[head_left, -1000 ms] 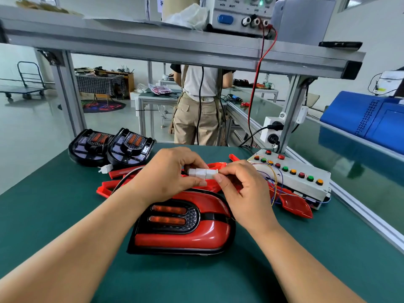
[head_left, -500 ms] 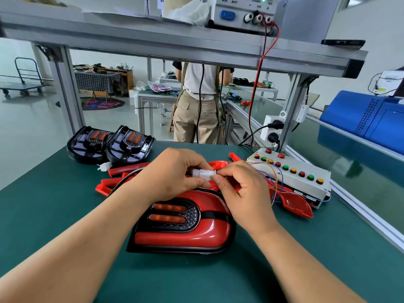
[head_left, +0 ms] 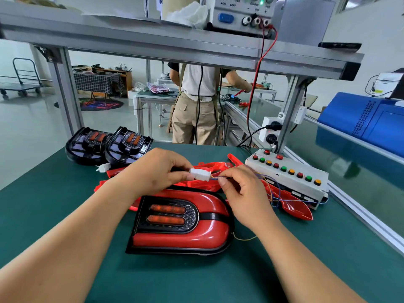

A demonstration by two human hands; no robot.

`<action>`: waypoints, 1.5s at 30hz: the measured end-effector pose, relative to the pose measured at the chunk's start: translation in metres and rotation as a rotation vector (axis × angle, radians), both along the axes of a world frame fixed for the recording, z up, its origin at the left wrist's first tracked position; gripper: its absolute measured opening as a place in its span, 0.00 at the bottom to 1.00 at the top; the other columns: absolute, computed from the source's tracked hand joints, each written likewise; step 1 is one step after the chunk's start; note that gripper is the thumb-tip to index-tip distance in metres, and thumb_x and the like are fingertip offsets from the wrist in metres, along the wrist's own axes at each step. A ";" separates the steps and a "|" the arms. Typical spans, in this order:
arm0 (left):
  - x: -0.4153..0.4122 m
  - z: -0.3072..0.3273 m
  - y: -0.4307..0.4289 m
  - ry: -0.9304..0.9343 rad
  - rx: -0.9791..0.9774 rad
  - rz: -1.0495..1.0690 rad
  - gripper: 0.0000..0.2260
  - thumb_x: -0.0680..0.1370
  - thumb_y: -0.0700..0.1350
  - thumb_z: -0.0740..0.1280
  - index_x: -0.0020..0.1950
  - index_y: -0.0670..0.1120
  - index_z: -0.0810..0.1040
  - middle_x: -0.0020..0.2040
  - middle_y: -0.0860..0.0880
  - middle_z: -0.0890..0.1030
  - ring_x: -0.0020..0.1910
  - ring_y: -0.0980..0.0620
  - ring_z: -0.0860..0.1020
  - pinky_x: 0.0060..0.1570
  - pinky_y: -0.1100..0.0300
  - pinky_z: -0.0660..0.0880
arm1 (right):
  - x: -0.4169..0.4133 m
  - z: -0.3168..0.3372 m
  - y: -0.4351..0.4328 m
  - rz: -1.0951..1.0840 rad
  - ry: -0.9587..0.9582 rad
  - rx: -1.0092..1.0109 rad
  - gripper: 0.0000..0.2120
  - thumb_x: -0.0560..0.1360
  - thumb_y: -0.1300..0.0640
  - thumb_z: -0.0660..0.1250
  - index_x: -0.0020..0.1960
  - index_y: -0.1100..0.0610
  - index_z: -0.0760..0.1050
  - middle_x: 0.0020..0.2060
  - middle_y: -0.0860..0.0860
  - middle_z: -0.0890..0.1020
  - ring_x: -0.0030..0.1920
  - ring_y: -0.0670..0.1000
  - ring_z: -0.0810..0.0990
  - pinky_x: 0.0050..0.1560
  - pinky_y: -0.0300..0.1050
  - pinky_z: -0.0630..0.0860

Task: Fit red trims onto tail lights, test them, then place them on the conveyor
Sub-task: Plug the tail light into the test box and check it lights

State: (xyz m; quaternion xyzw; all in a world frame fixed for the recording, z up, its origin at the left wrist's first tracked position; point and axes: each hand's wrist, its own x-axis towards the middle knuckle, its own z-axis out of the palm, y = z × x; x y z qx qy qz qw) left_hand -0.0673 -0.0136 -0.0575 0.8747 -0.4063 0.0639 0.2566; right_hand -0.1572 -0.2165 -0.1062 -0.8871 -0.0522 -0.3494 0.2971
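Near the far left corner of the green worktop (head_left: 54,215) two black tail lights without trims (head_left: 87,145) (head_left: 129,145) stand side by side, touching, with a small loose white plug (head_left: 103,167) just in front of them. The left hand (head_left: 157,173) hovers above the middle of the worktop, its thumb and curled fingers gripping the left end of a white connector (head_left: 200,174). Directly below and nearer the front edge lies the trimmed tail light (head_left: 181,224), flat on the worktop, its red trim wrapped around the dark lens with two orange bars; neither hand touches it. The right hand (head_left: 242,193) is just right of the connector, thumb and forefinger pinching the thin coloured wires (head_left: 215,177) that leave its right end, the other fingers loosely curled. Behind and beside the hands lie loose red trims (head_left: 293,206), some under the wires. Towards the far right corner sits a white button box (head_left: 288,171) with red, green and yellow buttons. Beyond the right edge, past an aluminium rail, runs the green conveyor (head_left: 360,167).
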 end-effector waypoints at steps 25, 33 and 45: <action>0.013 -0.011 0.044 -0.167 0.182 0.248 0.13 0.78 0.54 0.68 0.62 0.65 0.78 0.47 0.61 0.72 0.54 0.55 0.73 0.60 0.52 0.67 | 0.010 -0.017 -0.011 -0.207 0.166 0.162 0.10 0.75 0.62 0.70 0.53 0.53 0.85 0.49 0.49 0.78 0.48 0.44 0.74 0.49 0.23 0.62; -0.013 -0.024 0.069 -0.145 -0.017 0.294 0.07 0.79 0.45 0.67 0.51 0.55 0.82 0.43 0.58 0.81 0.44 0.54 0.79 0.47 0.58 0.74 | 0.003 -0.013 -0.012 -0.192 0.189 0.204 0.11 0.78 0.61 0.66 0.57 0.53 0.81 0.49 0.45 0.80 0.43 0.36 0.75 0.43 0.23 0.67; -0.053 -0.034 0.094 0.370 0.348 -0.019 0.62 0.57 0.72 0.73 0.66 0.70 0.22 0.70 0.73 0.28 0.72 0.64 0.27 0.76 0.55 0.37 | 0.011 -0.003 -0.031 -0.465 0.301 -0.070 0.10 0.78 0.55 0.65 0.56 0.59 0.75 0.54 0.54 0.78 0.60 0.56 0.72 0.60 0.48 0.71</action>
